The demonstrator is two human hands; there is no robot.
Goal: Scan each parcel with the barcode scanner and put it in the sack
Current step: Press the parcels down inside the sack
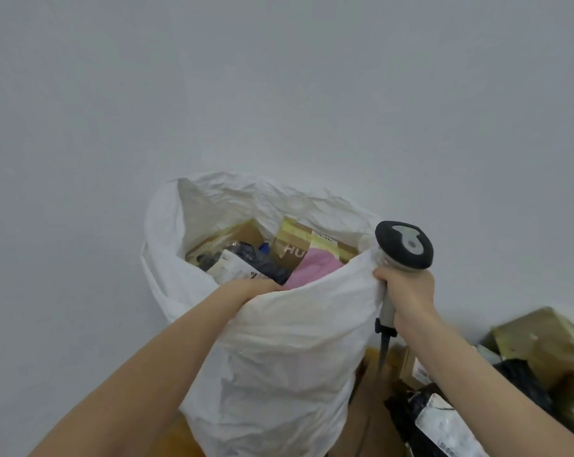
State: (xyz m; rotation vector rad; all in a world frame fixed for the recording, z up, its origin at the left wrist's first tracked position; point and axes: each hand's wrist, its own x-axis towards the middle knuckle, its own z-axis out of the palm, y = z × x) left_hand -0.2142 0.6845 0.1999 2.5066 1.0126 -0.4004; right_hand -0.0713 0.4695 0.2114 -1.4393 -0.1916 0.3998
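Observation:
A large white sack point(279, 351) stands open against the wall. Inside lie several parcels: a pink bag point(315, 267), a brown carton point(299, 245), a dark bag point(266, 262) and a white packet point(233, 267). My left hand point(256, 286) reaches over the sack's near rim into its mouth; the fingers are hidden inside. My right hand point(407, 291) grips the handle of the grey and black barcode scanner point(404, 245) and also pinches the sack's rim at the right.
A pile of parcels lies at the lower right: a brown carton point(539, 341), black bags point(516, 377) and a grey packet point(444, 423). The scanner's cable point(383, 354) hangs down beside the sack. A plain pale wall point(279, 94) is behind. Wooden floor point(374, 420) shows below.

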